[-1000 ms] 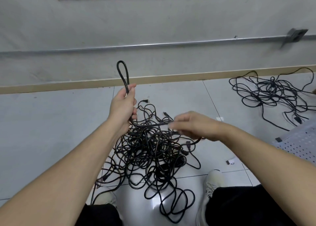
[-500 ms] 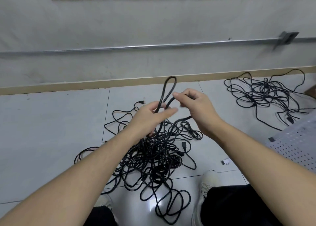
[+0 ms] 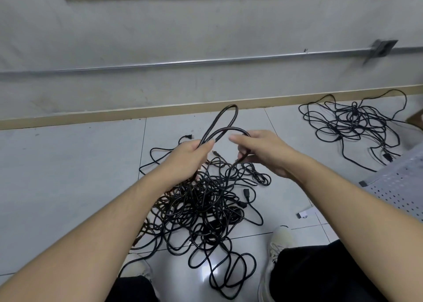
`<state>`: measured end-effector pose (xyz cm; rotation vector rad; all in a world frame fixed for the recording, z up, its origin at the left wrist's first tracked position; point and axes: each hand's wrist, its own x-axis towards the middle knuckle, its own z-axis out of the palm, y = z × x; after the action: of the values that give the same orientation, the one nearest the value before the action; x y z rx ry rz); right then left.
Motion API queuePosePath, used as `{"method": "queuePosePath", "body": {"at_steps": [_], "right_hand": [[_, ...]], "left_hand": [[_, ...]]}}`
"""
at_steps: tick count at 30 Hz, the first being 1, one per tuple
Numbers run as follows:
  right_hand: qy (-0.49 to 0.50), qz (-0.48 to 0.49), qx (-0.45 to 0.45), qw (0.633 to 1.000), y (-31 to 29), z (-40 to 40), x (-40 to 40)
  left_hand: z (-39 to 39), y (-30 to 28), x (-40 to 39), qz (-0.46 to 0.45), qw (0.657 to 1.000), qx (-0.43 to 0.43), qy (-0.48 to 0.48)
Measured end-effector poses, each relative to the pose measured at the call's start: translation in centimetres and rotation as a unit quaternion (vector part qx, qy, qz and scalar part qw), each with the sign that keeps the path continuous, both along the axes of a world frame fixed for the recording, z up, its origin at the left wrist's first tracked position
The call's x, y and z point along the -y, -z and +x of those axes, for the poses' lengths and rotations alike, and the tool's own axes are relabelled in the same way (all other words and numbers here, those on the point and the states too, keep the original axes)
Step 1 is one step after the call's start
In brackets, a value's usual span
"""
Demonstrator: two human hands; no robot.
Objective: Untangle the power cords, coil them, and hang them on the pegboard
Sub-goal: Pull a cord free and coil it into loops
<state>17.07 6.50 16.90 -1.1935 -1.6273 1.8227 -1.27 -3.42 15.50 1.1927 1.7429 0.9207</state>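
Note:
A big tangle of black power cords (image 3: 206, 205) lies on the tiled floor between my feet. My left hand (image 3: 187, 157) grips a doubled loop of black cord (image 3: 225, 118) that stands up above it. A second strand arcs from that hand to my right hand (image 3: 261, 150), which holds it with curled fingers just above the pile. The cord runs down from my right hand into the tangle. A white pegboard (image 3: 398, 187) lies flat at the right edge.
A second, looser heap of black cords (image 3: 352, 125) lies at the back right near the skirting. My two light shoes (image 3: 280, 240) stand at the pile's near edge. A small white clip (image 3: 303, 215) lies by the pegboard. The wall runs close behind.
My right hand has come up from the pile beside my left and laid a second loop of cord next to the first. The left hand with its loop sits lower and further right in view.

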Motion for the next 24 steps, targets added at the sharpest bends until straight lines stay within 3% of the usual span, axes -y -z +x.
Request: {"method": "queuePosePath", "body": {"at_steps": [3, 5, 8, 11, 14, 20, 24], "right_hand": [[0.064, -0.011, -0.117, 0.991, -0.3, -0.1, -0.1], [0.125, -0.012, -0.148, 0.981, -0.4, -1.0, 0.0], [0.173, -0.025, -0.159, 0.972, -0.3, -2.2, 0.7], [0.185, 0.037, -0.113, 0.975, -0.4, -2.8, 1.4], [0.215, 0.006, -0.151, 0.965, -0.4, -3.0, 0.9], [0.208, -0.175, -0.230, 0.934, -1.5, -3.3, -0.4], [0.181, -0.204, -0.310, 0.911, -1.8, -3.2, -0.5]], "left_hand": [[-0.2, 0.3, 0.2, -0.021, 0.999, 0.023, 0.027], [0.6, 0.2, 0.1, -0.027, 0.998, 0.006, 0.053], [1.8, -0.2, -0.1, -0.033, 0.995, -0.030, 0.092], [1.8, -0.1, -0.2, -0.025, 0.992, -0.051, 0.109], [1.6, 0.2, -0.1, -0.028, 0.993, -0.058, 0.101], [2.4, 0.3, 0.5, -0.029, 0.995, 0.055, 0.074], [3.7, -0.2, 0.7, -0.039, 0.970, 0.201, 0.130]]}}
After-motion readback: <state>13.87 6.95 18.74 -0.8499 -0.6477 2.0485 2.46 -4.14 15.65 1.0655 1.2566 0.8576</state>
